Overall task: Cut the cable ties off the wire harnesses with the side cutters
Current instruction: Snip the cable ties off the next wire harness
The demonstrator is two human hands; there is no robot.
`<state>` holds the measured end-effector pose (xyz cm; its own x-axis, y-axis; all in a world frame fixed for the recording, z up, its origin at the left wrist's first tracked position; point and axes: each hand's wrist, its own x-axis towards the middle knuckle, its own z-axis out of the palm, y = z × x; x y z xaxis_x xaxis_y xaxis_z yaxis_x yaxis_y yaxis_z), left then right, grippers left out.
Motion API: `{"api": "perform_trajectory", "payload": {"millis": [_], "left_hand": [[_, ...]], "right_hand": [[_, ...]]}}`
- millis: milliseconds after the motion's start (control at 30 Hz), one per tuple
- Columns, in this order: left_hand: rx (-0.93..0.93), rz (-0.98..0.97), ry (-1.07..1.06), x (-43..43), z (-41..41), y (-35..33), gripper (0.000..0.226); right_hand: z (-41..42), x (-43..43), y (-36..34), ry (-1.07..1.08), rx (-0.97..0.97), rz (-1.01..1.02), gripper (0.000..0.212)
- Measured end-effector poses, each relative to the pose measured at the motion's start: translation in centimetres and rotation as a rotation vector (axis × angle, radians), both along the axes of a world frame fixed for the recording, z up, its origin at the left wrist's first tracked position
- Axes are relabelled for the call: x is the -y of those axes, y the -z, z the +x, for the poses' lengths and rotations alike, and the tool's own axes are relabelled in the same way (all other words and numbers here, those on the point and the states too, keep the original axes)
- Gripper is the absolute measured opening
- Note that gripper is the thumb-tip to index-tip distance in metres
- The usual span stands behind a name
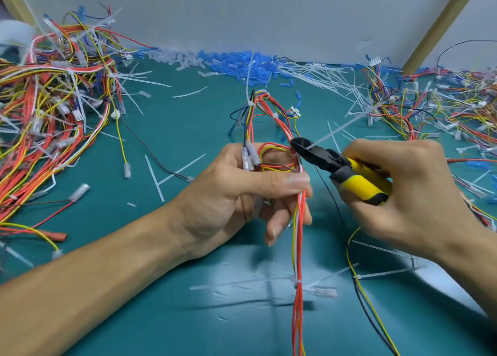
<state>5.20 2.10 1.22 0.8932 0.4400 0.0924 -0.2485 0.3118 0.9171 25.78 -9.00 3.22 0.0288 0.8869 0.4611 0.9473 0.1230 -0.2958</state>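
Two hands at work: the left hand point(242, 191) pinches one red, yellow and white wire harness point(297, 248) upright above the teal tabletop point(174, 140), the right hand point(408, 197) grips one pair of yellow-handled side cutters point(338, 164), black jaws on a white cable tie point(330, 133) just above the left thumb.

— How is the table point(172, 129) laid out?
— A heap of wire harnesses point(48, 108) is piled at the left; another heap point(443, 108) lies at the far right.
— And between them?
— Loose terminal sleeves point(236, 63) are strewn along the back wall point(269, 11), with cut cable ties point(330, 81) scattered just right of them.
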Motion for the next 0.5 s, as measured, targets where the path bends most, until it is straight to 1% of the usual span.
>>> {"api": "perform_trajectory", "payload": {"millis": [133, 233, 333, 500], "left_hand": [[0.005, -0.013, -0.003, -0.08, 0.02, 0.03, 0.011], [0.005, 0.004, 0.015, -0.09, -0.01, 0.12, 0.009], [0.004, 0.0, 0.012, -0.19, -0.07, 0.1, 0.009], [-0.01, -0.006, 0.005, -0.09, -0.11, -0.05, 0.012]], "right_hand": [[0.07, -0.13, 0.2, -0.033, 0.015, -0.007, 0.01], [0.23, -0.01, 0.24, -0.025, 0.015, 0.039, 0.024], [-0.08, -0.11, -0.03, -0.026, 0.013, 0.021, 0.023], [-0.17, -0.05, -0.33, -0.065, -0.01, 0.007, 0.04]]}}
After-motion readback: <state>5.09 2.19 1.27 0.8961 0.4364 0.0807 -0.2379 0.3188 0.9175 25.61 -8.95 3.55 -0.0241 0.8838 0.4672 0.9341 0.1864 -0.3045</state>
